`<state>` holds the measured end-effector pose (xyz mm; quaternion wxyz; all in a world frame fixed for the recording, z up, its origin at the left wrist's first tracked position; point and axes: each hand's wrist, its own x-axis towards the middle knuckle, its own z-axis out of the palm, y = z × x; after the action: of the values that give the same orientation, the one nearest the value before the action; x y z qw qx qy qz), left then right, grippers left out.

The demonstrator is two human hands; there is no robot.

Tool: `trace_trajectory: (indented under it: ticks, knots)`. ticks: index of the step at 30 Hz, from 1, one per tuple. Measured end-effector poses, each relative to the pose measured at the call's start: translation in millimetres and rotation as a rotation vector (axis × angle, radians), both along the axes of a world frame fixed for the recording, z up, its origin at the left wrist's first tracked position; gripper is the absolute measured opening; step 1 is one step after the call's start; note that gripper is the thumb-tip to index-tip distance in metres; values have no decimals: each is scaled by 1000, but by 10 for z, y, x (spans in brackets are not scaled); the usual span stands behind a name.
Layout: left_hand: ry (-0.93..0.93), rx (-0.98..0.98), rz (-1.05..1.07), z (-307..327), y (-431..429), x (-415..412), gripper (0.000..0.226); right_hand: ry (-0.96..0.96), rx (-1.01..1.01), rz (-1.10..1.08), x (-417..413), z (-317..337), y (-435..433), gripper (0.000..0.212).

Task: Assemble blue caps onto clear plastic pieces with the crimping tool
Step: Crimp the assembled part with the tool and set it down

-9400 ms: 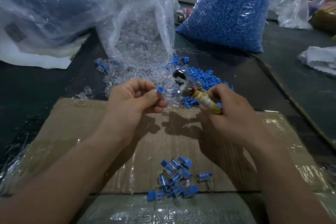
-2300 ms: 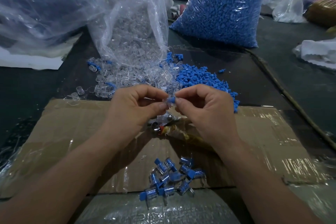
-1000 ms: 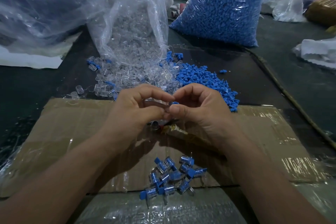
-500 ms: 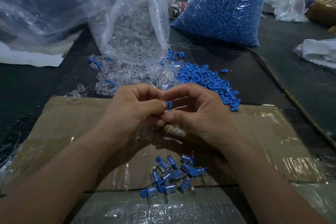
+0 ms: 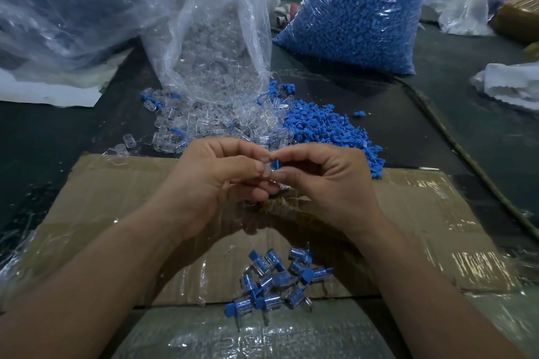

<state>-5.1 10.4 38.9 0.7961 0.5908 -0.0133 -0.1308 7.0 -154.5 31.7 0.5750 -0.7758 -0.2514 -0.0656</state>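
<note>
Now blue cap (image 5: pixel 277 164) touches clear piece (image 5: pixel 266 171)

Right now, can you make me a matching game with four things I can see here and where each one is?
Things
1. full bag of blue caps
2. open bag of clear pieces
3. pile of finished pieces
4. single blue cap

Places
A. at the near edge of the cardboard
B. pinched by the right hand, against the clear piece in the left hand
C. far back, to the right
D. far back, middle, spilling onto the dark table

Pairs: 1-C, 2-D, 3-A, 4-B
</note>
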Motion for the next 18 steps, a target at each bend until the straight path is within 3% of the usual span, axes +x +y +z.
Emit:
trace_trajectory:
  ticks: [18]
  knots:
    - [32,49,38,-39,-47,7,12,-122,-131,34,-2,-6,6,30]
